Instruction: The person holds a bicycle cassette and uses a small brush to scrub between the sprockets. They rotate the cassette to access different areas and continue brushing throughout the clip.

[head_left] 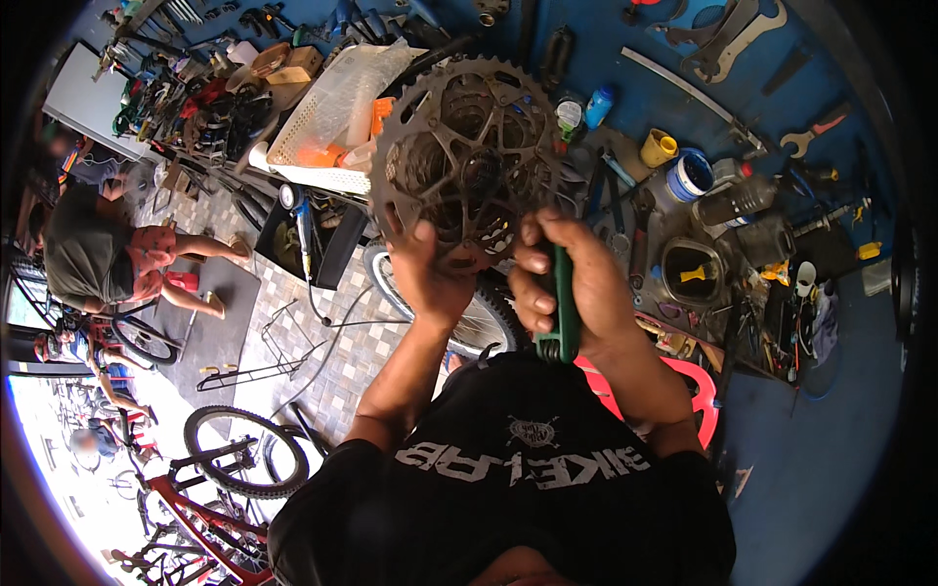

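Observation:
A large dark bicycle cassette (479, 146) is upright in front of me, its spoked sprockets facing me. My left hand (430, 278) grips its lower left rim, with the thumb on the near side and part of the fingers hidden behind. My right hand (586, 283) is closed around a green folding hex key set (564, 308), just below the cassette's lower right edge. The tool stands upright in the fist, its folded keys showing at the bottom end. Whether a key from its upper end reaches the cassette is hard to make out.
A cream plastic basket (303, 132) stands left of the cassette, near a black bin (313, 239). Right lies a cluttered bench with a blue-white tub (690, 176) and a square container (692, 269). A red stool (699, 391) is beside me. People and bicycles (244, 454) are at left.

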{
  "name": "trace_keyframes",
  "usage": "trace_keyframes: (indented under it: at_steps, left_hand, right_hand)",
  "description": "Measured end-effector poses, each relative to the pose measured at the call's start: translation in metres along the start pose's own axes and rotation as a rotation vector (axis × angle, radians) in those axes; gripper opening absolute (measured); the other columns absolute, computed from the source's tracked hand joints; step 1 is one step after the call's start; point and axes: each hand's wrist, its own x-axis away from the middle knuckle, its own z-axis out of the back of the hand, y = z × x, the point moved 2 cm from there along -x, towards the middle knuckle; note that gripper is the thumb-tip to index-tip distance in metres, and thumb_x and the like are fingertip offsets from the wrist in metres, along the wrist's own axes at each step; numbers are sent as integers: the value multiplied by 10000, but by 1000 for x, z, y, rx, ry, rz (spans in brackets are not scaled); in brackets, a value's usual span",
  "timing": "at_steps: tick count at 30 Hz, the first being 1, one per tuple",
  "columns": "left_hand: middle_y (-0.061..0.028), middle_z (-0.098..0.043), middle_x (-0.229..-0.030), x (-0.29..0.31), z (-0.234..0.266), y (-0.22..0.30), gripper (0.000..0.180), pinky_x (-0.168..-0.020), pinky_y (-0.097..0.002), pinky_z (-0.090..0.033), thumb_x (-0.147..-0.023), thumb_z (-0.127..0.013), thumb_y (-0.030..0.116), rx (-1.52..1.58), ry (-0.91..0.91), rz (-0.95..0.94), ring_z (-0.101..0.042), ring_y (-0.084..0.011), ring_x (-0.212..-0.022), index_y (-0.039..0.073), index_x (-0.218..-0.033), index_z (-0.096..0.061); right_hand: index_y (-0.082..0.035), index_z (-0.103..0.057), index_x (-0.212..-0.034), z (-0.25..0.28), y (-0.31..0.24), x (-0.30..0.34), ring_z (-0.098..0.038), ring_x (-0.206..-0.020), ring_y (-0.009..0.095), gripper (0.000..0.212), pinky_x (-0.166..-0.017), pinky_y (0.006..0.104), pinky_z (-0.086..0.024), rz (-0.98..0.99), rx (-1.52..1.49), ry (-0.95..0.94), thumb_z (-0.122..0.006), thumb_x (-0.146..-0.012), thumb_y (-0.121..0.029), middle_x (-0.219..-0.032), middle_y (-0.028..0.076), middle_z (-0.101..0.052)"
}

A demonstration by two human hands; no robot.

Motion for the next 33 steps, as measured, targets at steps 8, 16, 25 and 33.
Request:
trace_keyframes:
  at_steps: [8, 16, 25, 33]
  left_hand:
    - [-141, -667, -1344, -8, 0, 12, 537, -1068, -531, -518, -964, -534, 293, 359, 2, 283, -657, -328, -1220, 46, -1441, -529]
    - [-171, -637, -1393, -2, 0, 11, 585, -1097, -534, -500, -966, -520, 299, 410, -12, 343, -642, -348, -1249, 21, -1481, -491]
    - [-227, -609, -1433, 9, 3, 13, 637, -1130, -562, -474, -969, -496, 330, 397, -78, 318, -619, -386, -1288, -25, -1497, -469]
    - [-239, -620, -1414, 19, 4, 13, 631, -1127, -555, -474, -961, -486, 320, 376, -186, 278, -627, -389, -1277, -35, -1482, -484]
  right_hand:
    - [-14, -638, -1049, 4, -45, 17, -516, -617, 52, 248, -559, 229, -422, 577, 732, -20, -583, -1086, -253, -839, 15, -625]
    - [12, -678, -933, -13, -63, 23, -563, -686, 149, 139, -643, 284, -446, 908, 1398, -81, -721, -965, -116, -831, 72, -633]
    - [-62, -729, -955, -33, -65, 20, -639, -652, 262, 129, -582, 357, -508, 1152, 1771, -78, -799, -856, -107, -813, 73, -641]
    - [-102, -731, -905, -41, -67, 16, -601, -606, 250, 133, -538, 376, -471, 1244, 2009, -124, -824, -818, -138, -775, 54, -587]
